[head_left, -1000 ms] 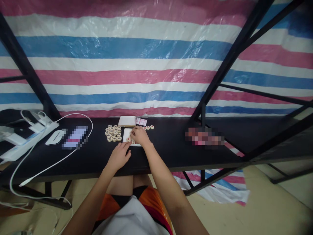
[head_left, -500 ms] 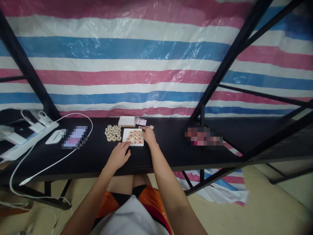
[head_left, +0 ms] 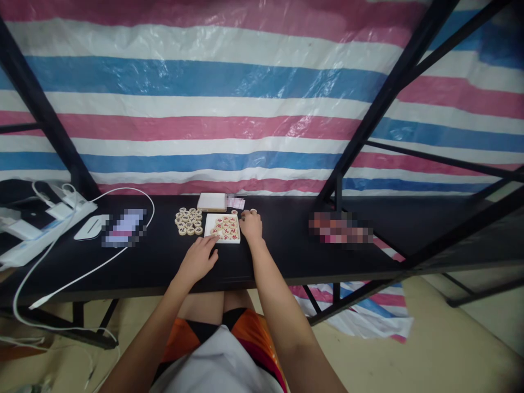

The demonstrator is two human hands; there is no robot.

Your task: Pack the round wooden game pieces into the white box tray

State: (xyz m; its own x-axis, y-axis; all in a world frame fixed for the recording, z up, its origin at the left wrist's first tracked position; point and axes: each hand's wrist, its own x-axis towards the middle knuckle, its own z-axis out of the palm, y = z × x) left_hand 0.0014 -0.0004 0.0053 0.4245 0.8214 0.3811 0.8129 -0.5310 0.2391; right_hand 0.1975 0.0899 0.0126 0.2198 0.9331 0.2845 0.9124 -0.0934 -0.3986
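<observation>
A small white tray on the black table holds several round wooden chess pieces with red marks. My left hand lies at the tray's near left corner, fingers curled, fingertips touching its edge. My right hand rests just right of the tray, fingers bent down over the loose pieces there; whether it grips one is hidden. A cluster of pieces with dark marks lies left of the tray.
A white box lid and a pink slip lie behind the tray. At the left are a phone, a white mouse, a power strip and cables. Black frame bars rise at the right, before a striped tarp.
My right hand has left the tray and moved right to the loose pieces beside it, uncovering the red-marked pieces. The left hand has stayed at the tray's corner.
</observation>
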